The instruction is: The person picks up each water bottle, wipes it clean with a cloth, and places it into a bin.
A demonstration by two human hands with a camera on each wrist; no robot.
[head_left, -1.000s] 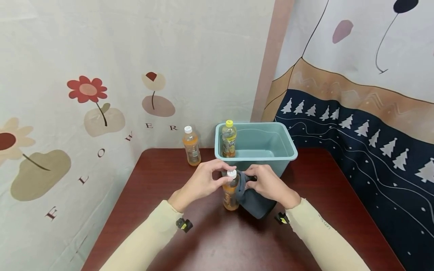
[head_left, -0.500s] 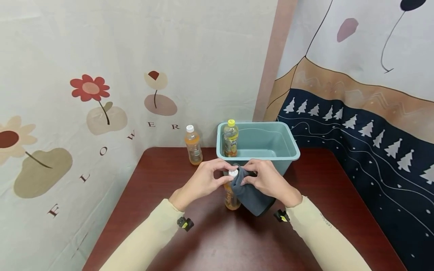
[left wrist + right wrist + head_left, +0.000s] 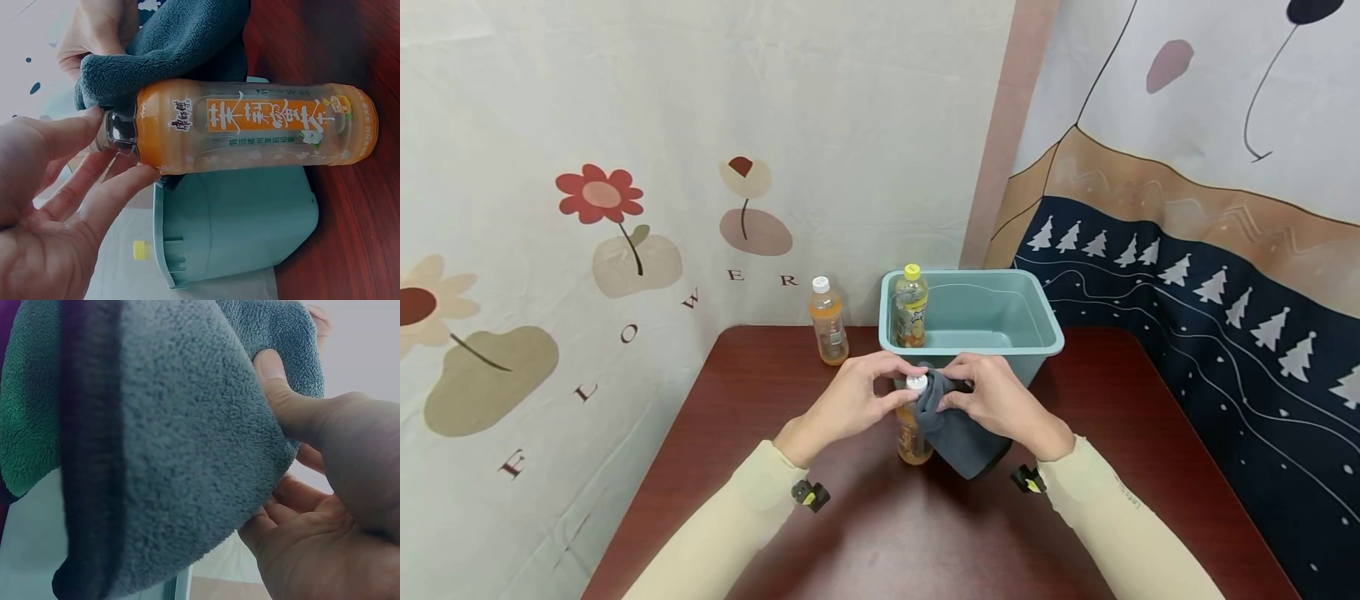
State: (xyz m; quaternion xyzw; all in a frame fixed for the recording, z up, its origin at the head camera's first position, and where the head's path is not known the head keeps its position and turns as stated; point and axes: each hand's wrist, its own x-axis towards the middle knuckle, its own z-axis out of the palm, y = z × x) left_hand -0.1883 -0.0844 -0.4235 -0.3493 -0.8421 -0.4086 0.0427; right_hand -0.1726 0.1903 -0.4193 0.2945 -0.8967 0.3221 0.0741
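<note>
- Now, in the head view, a blue-grey cloth laps over the upper right side of a drink bottle at the centre of the frame; a second ago it sat further right, leaving more of the label showing. The work seems centred on the bottle's neck.
- Head view, hands: the left hand pinches around the white cap; the right hand grips the cloth just beside it.
- Head view, surroundings: on a dark red table, a blue-green tub stands close behind the bottle, limiting room there. Inside its left end is a yellow-capped bottle; left of it stands another white-capped bottle.
- Left wrist view: the bottle appears sideways mid-frame, held at cap and neck on the left; the cloth lies along its upper edge.
- Right wrist view: cloth fills the left and centre, thumb pressing from the right; it blocks sight of the bottle.
</note>
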